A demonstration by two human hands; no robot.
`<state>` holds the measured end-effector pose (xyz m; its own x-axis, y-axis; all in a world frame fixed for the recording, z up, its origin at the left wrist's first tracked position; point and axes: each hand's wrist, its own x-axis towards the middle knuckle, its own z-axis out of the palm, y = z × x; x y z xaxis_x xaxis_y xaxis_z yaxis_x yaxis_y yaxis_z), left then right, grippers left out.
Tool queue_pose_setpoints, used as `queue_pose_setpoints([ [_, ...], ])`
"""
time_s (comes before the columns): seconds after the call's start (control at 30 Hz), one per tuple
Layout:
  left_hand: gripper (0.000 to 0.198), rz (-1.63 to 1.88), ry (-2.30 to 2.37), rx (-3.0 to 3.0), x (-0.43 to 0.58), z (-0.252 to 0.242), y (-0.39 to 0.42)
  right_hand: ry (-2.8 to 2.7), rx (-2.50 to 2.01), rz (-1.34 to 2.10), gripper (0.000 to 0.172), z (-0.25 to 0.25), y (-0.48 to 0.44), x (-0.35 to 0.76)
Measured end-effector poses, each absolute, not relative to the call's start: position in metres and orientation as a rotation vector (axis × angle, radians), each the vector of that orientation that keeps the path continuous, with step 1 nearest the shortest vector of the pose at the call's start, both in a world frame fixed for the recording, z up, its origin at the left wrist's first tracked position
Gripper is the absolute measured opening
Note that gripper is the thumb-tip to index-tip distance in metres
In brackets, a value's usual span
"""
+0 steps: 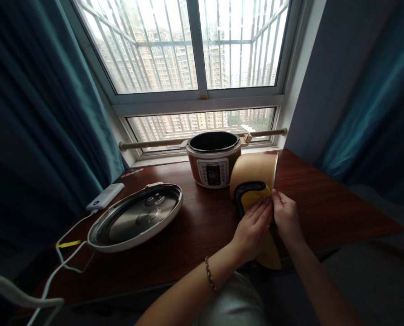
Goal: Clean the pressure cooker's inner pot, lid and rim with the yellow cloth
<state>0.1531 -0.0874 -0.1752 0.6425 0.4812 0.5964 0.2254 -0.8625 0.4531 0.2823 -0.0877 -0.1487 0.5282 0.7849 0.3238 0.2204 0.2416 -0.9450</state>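
Note:
A gold inner pot (254, 168) lies tipped on its side at the right of the table, its opening turned to the right. My right hand (286, 215) is closed on the pot's rim, thumb uppermost. With fingers together, my left hand (252, 228) holds a yellow cloth (269, 253) with a dark edge against the pot's outer wall. Part of the cloth hangs below the hand. Just behind the pot stands an electric pressure cooker (214, 163), lidless, its front panel facing me. The pot's inside is hidden from view.
A round lid (141, 219) lies inner side up on the left of the wooden table (202, 235). Behind it sit a white power bank (105, 196) and a white cable (50, 283) with a yellow tag (69, 244). A barred window (202, 97) and a rail border the back.

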Motion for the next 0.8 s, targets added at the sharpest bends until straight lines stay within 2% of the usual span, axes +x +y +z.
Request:
queue_pose_setpoints([
  [0.1, 0.051, 1.192, 0.759, 2.381, 0.151, -0.184, -0.082, -0.961, -1.285, 0.462, 0.046, -0.149, -0.082, 0.286],
  [0.23, 0.048, 1.392, 0.971, 1.891, 0.147, -0.202, -0.069, -0.927, -1.303, 0.456, 0.048, -0.149, -0.074, 0.289],
  [0.43, 0.047, 1.399, 0.915, 1.138, 0.143, -0.207, -0.047, -0.834, -1.369, 0.3, 0.047, -0.152, -0.079, 0.276],
  [0.57, 0.045, 1.435, 0.734, 1.22, 0.144, -0.185, -0.056, -0.614, -1.269, 0.273, 0.041, -0.15, -0.086, 0.271],
  [0.7, 0.043, 1.479, 0.786, 1.52, 0.14, -0.146, -0.086, -0.274, -0.926, 0.508, 0.025, -0.134, -0.1, 0.274],
  [0.8, 0.042, 1.472, 0.883, 1.822, 0.135, -0.121, -0.111, -0.134, -0.835, 0.635, 0.02, -0.131, -0.119, 0.279],
])
